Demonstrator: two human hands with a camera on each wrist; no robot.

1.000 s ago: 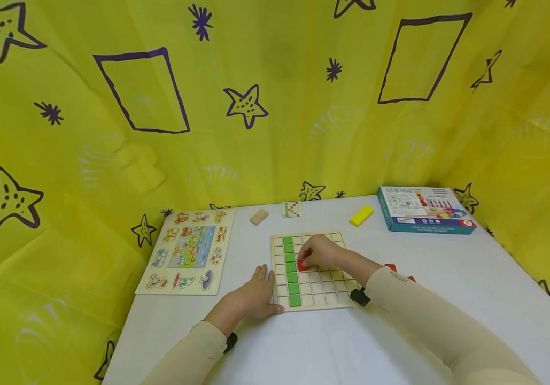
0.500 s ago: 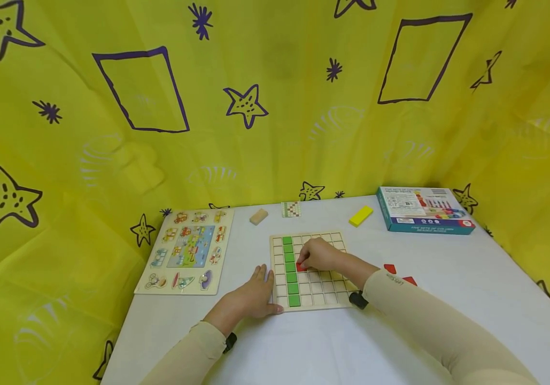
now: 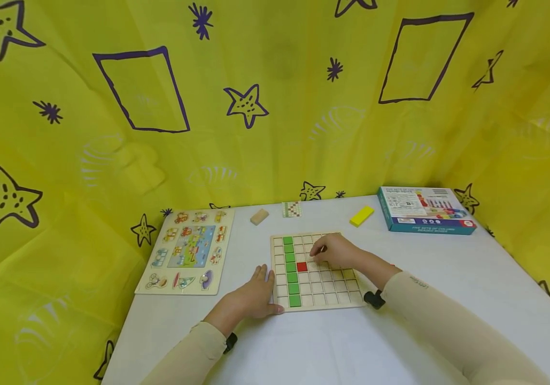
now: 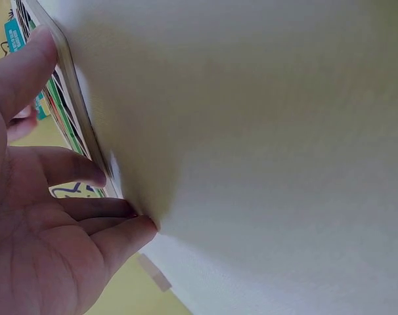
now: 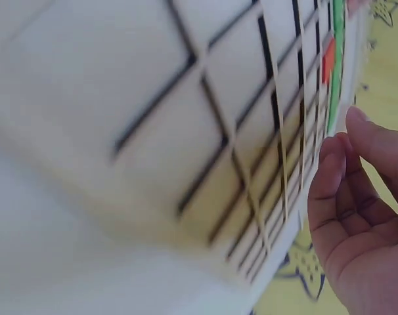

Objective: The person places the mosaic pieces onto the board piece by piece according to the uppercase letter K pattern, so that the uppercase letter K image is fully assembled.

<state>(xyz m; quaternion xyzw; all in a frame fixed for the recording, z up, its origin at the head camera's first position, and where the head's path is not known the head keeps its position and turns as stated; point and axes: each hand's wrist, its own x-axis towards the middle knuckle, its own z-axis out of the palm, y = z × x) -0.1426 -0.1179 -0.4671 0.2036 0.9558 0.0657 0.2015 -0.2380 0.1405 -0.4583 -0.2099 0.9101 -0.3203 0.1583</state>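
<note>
white tabletop point(image 3: 325, 345) reaches well past the gridded board point(image 3: 330, 289). left hand point(image 3: 254, 294) rests spread at its left edge; right hand point(image 3: 338, 251), loosely curled, empty, hovers near the red tile point(image 3: 301, 267).

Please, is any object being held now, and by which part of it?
The right hand holds nothing visible. The left hand does not grip; it touches the board along its left edge and near-left corner.

Holds the right hand point(image 5: 366, 236) with fingers curled toward the thumb, close to a gridded board point(image 5: 255, 128) seen at a slant. Shows one red tile point(image 5: 328, 60) beside a green strip point(image 5: 337, 42) on the board, and yellow cloth point(image 5: 389, 72) with dark-drawn starfish beyond.
</note>
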